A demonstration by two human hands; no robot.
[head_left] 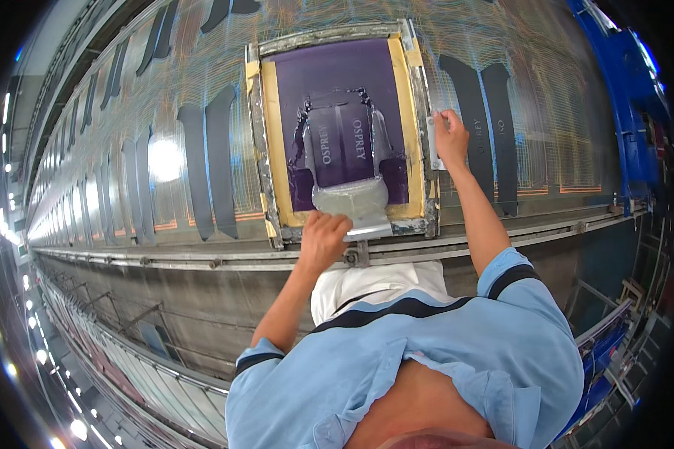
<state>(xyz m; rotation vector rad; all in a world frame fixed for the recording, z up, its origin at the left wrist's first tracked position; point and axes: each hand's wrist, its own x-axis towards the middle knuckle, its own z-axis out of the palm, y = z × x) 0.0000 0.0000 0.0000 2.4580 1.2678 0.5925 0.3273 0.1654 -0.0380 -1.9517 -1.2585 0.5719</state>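
Note:
A screen-printing frame (254, 120) lies on the long table in front of me, its purple mesh (337, 63) bordered by yellowish tape. Thick, greyish translucent ink (341, 200) is pooled at the mesh's near end and smeared up both sides of the printed shapes. At the near edge my left hand (326, 238) is closed around the left end of a squeegee (368, 230) with a silver bar. My right hand (451, 139) has its fingers closed on a light metal plate (433, 142) along the frame's right side.
Pairs of dark grey cut pieces (206, 161) line the table to the left, with another pair (481, 131) right of the frame. A metal rail (202, 259) runs along the table's near edge. Blue machinery (625, 105) stands at the far right.

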